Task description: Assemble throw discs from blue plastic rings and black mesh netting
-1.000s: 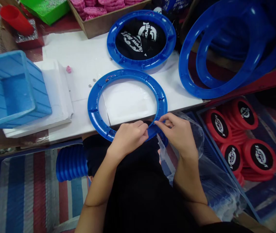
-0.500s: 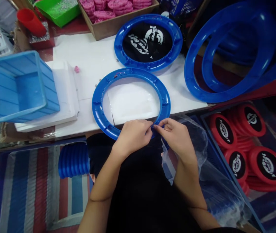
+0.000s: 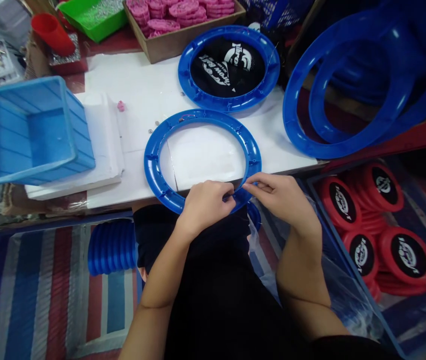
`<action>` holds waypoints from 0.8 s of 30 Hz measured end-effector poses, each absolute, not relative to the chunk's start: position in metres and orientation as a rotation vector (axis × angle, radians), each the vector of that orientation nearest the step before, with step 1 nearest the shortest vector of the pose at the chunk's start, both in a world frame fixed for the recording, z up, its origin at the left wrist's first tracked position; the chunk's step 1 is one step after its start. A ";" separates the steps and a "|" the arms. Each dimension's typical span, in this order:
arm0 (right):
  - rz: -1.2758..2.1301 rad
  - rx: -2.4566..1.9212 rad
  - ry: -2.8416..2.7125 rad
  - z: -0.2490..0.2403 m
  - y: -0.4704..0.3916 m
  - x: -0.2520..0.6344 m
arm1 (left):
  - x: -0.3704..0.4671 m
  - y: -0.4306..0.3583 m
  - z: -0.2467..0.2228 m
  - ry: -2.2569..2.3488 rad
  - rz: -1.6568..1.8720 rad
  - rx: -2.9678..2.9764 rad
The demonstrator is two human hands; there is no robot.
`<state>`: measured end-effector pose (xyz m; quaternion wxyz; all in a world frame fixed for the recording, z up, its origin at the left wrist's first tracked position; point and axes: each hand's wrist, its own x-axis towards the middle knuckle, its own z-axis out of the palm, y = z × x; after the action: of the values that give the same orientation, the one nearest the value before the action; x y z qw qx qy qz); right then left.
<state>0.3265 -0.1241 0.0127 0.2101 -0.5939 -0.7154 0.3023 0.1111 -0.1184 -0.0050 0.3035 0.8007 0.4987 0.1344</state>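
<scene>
A blue plastic ring [image 3: 153,162] lies at the table's front edge, its ribbed hollow side facing up. Short reddish wires show in its far rim. My left hand [image 3: 208,202] is closed on the near rim, thumb and fingers together. Just to the right, my right hand [image 3: 278,195] pinches at the same rim with thumb and forefinger; what lies between those fingertips is too small to make out. Behind stands a second blue ring [image 3: 186,75], touching or nearly touching the first, with a black printed disc [image 3: 228,70] inside it.
Left stands a light blue bin [image 3: 40,135] on white boards. Farther back are a box of pink pieces [image 3: 183,10], a green tray [image 3: 96,20] and a red cup [image 3: 51,32]. More blue rings [image 3: 295,105] lean at right. A crate below holds red discs [image 3: 408,255]; ridged blue stacked pieces [image 3: 111,247] lie lower left.
My right hand has shifted slightly up and right along the rim, its wrist and forearm swinging outward. My left hand stays on the near rim. The view has shifted slightly.
</scene>
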 end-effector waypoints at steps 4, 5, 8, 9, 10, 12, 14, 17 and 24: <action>0.761 -1.658 -2.031 0.010 -0.114 0.327 | 0.111 -0.119 -0.005 1.315 0.366 2.115; 0.756 -1.665 -2.018 0.008 -0.114 0.327 | 0.111 -0.119 -0.005 1.316 0.368 2.113; 0.721 -1.680 -1.956 0.002 -0.118 0.326 | 0.111 -0.119 -0.005 1.314 0.367 2.109; 0.691 -1.684 -1.937 -0.001 -0.122 0.326 | 0.111 -0.119 -0.005 1.313 0.368 2.109; 0.651 -1.687 -1.921 -0.004 -0.125 0.325 | 0.111 -0.119 -0.006 1.312 0.368 2.110; 0.554 -1.685 -1.896 -0.011 -0.133 0.321 | 0.110 -0.118 -0.007 1.308 0.375 2.113; 0.458 -1.677 -1.863 -0.019 -0.140 0.317 | 0.110 -0.118 -0.007 1.303 0.384 2.115; 0.352 -1.662 -1.796 -0.031 -0.147 0.313 | 0.109 -0.117 -0.007 1.296 0.389 2.114; 0.416 -1.594 -1.902 -0.020 -0.150 0.321 | 0.108 -0.120 -0.010 1.241 0.402 2.217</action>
<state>0.3210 -0.1497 -0.0199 0.3075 -0.6028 -0.7193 0.1572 0.1077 -0.1197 -0.0099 0.2808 0.8273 0.4629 0.1501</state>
